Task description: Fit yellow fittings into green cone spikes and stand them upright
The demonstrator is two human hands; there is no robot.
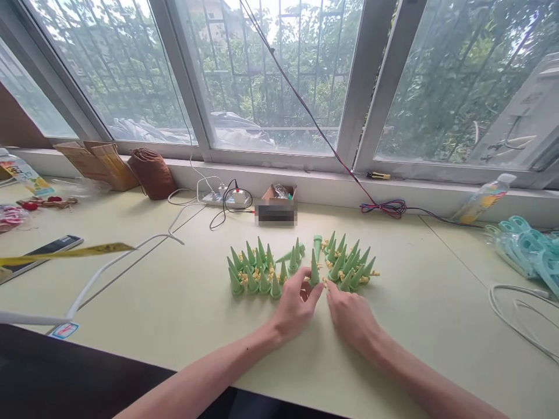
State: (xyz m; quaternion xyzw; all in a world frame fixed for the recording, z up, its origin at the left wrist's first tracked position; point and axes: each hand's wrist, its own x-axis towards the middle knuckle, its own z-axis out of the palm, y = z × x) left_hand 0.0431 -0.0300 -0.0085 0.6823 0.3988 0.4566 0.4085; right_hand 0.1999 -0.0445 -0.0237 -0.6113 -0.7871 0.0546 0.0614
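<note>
My left hand (297,304) holds an upright green cone (315,271) by its base, with thumb and forefinger curled round it. Close on its right, my right hand (349,311) has its fingers pressed together, the tips by a small yellow piece (324,283) at the cone's foot. Whether those fingers grip that piece is too small to tell. To the left stands a group of green cones (248,273) with yellow bits between them; a similar group (349,262) is on the right. Behind my hands, a green cone-shaped piece (317,244) stands wide end up, and another (288,254) lies on its side.
Behind the cones are a small open carton (279,192), a blurred dark box (276,215) and a power strip (225,198). White cable (105,273) and a phone (48,254) lie left. Teal plastic parts (528,250) and a bottle (484,199) are at right.
</note>
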